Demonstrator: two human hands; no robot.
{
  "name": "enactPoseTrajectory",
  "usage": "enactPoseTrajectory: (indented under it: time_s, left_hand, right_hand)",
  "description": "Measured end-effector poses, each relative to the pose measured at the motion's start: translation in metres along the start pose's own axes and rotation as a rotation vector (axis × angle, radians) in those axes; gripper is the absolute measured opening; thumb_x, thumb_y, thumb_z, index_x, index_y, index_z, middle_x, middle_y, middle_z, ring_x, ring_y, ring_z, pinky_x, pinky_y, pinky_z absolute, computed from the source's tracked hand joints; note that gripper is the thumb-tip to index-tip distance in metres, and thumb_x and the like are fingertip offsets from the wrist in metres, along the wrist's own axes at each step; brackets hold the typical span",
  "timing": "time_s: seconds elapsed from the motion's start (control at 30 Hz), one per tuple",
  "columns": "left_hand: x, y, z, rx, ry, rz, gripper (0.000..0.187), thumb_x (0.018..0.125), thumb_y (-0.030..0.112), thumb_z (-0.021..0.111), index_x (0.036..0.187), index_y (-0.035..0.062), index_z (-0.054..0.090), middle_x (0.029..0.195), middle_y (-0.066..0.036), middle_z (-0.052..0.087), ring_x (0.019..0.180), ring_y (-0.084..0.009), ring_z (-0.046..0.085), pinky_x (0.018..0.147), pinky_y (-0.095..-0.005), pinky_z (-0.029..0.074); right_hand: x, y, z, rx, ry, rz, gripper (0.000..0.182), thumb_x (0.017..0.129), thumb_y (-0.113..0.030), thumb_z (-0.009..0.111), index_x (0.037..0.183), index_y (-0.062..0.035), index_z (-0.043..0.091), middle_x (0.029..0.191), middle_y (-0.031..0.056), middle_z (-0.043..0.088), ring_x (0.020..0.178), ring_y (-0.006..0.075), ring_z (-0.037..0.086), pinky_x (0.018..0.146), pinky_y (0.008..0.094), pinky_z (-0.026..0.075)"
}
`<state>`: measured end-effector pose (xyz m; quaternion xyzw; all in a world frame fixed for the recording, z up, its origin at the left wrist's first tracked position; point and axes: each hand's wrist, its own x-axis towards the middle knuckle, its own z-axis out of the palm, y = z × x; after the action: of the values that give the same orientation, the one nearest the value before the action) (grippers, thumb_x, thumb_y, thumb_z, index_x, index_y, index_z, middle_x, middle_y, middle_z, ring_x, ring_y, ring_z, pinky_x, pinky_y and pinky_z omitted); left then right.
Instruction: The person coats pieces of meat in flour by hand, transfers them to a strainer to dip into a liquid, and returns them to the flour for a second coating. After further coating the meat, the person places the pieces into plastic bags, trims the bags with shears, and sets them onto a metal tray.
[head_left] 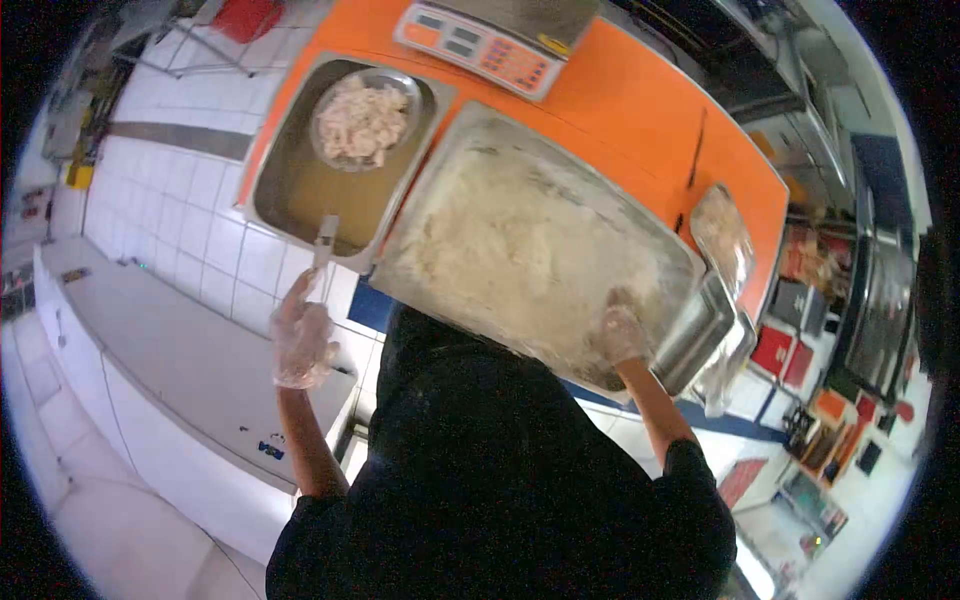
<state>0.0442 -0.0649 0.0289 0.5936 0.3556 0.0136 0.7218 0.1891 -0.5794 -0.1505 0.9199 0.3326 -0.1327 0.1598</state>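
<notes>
My left hand (pixel 303 345), in a clear plastic glove, is closed around a flat metal handle (pixel 326 238) over the near edge of a steel pan of cloudy brownish liquid (pixel 310 200). Whether this handle joins the round metal bowl (pixel 318 140) at the pan's far end cannot be made out. Pale raw meat pieces (pixel 362 118) fill that bowl. My right hand (pixel 622 335), gloved too, reaches into a wide metal tray (pixel 460 310) spread with whitish flour (pixel 500 235). Its fingers are partly buried and blurred near the tray's right end.
An orange table (pixel 620 130) carries the pans and a digital scale (pixel 480 50) at the back. To the right are a clear bag of food (pixel 722 235), an empty-looking steel pan (pixel 695 335) and a thin dark utensil (pixel 697 150). A white counter (pixel 170 370) stands at left.
</notes>
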Motion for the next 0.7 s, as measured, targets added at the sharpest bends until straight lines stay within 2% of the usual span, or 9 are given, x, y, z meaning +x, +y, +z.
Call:
enactPoseTrajectory:
  time_s: [0.17, 0.23, 0.27, 0.33, 0.37, 0.43, 0.57, 0.63, 0.7]
  left_hand:
    - [-0.001, 0.016, -0.008, -0.027, 0.014, -0.095, 0.052, 0.089, 0.005, 0.051, 0.139, 0.0011, 0.038, 0.058, 0.005, 0.039, 0.043, -0.0025, 0.034, 0.034, -0.0193, 0.035]
    - [0.007, 0.016, -0.022, 0.035, -0.061, -0.075, 0.052, 0.089, 0.006, 0.052, 0.139, 0.0041, 0.041, 0.058, 0.002, 0.045, 0.04, -0.0034, 0.033, 0.034, -0.0196, 0.034]
    - [0.01, 0.016, -0.03, 0.038, -0.057, -0.067, 0.052, 0.089, 0.006, 0.052, 0.139, 0.0041, 0.041, 0.058, 0.002, 0.045, 0.04, -0.0034, 0.033, 0.034, -0.0196, 0.034]
    - [0.018, 0.024, -0.037, 0.177, -0.071, -0.16, 0.052, 0.089, 0.01, 0.058, 0.138, 0.002, 0.042, 0.058, 0.006, 0.04, 0.043, -0.002, 0.035, 0.034, -0.0196, 0.031]
    - [0.028, 0.022, -0.043, 0.162, -0.052, -0.191, 0.052, 0.088, 0.009, 0.058, 0.138, 0.0026, 0.043, 0.059, 0.005, 0.042, 0.044, -0.0027, 0.034, 0.034, -0.0208, 0.03]
    - [0.046, 0.035, -0.044, 0.236, -0.09, -0.204, 0.052, 0.088, 0.009, 0.057, 0.138, 0.0033, 0.043, 0.06, 0.005, 0.043, 0.044, -0.0028, 0.033, 0.034, -0.0212, 0.029]
    - [0.083, 0.052, -0.061, 0.439, -0.208, -0.178, 0.05, 0.088, 0.007, 0.053, 0.137, 0.0051, 0.046, 0.062, 0.003, 0.046, 0.044, -0.0039, 0.036, 0.036, -0.0221, 0.031]
    - [0.09, 0.059, -0.068, 0.512, -0.229, -0.169, 0.049, 0.088, 0.006, 0.053, 0.136, 0.0048, 0.046, 0.062, 0.003, 0.046, 0.045, -0.0044, 0.038, 0.038, -0.0226, 0.033]
    - [0.093, 0.07, -0.071, 0.474, -0.28, -0.249, 0.05, 0.087, 0.005, 0.051, 0.137, 0.0038, 0.045, 0.062, 0.004, 0.047, 0.048, -0.0058, 0.04, 0.042, -0.0234, 0.037]
  right_hand:
    - [-0.001, 0.007, 0.043, -0.439, 0.044, -0.03, 0.097, 0.078, -0.046, 0.059, 0.142, 0.0144, 0.018, 0.147, 0.0313, 0.025, 0.14, 0.0411, 0.02, 0.117, 0.0425, 0.017]
    - [0.008, 0.008, -0.014, 0.085, -0.297, 0.086, 0.093, 0.082, -0.046, 0.056, 0.143, 0.0135, 0.017, 0.139, 0.0312, 0.037, 0.134, 0.043, 0.032, 0.115, 0.0454, 0.021]
    - [0.009, 0.012, 0.013, 0.088, -0.288, 0.084, 0.093, 0.082, -0.046, 0.056, 0.143, 0.0135, 0.017, 0.139, 0.0312, 0.037, 0.134, 0.043, 0.032, 0.115, 0.0454, 0.021]
    - [0.008, 0.025, 0.095, -0.523, -0.116, -0.082, 0.046, 0.086, -0.028, 0.052, 0.116, 0.0062, 0.057, 0.119, 0.0198, 0.06, 0.115, 0.0311, 0.055, 0.096, 0.0436, 0.045]
    - [0.013, 0.017, 0.091, -0.518, -0.112, -0.076, 0.046, 0.086, -0.028, 0.052, 0.116, 0.0062, 0.057, 0.119, 0.0198, 0.06, 0.115, 0.0311, 0.055, 0.096, 0.0436, 0.045]
    - [0.026, 0.009, 0.082, -0.01, -0.072, 0.055, 0.035, 0.086, -0.03, 0.054, 0.098, 0.0013, 0.064, 0.093, 0.0144, 0.066, 0.093, 0.026, 0.062, 0.081, 0.0429, 0.05]
    - [0.043, -0.013, 0.047, -0.365, 0.128, 0.108, 0.031, 0.084, -0.03, 0.056, 0.09, -0.0015, 0.066, 0.086, 0.014, 0.066, 0.094, 0.0281, 0.061, 0.083, 0.0418, 0.049]
    - [0.047, -0.042, -0.043, 0.298, 0.109, 0.235, 0.03, 0.081, -0.031, 0.059, 0.089, -0.0025, 0.066, 0.088, 0.0148, 0.065, 0.095, 0.0319, 0.06, 0.084, 0.042, 0.048]
    - [0.055, -0.05, -0.03, 0.271, 0.062, 0.336, 0.03, 0.081, -0.033, 0.06, 0.087, -0.0037, 0.067, 0.089, 0.015, 0.066, 0.096, 0.0327, 0.06, 0.085, 0.0426, 0.048]
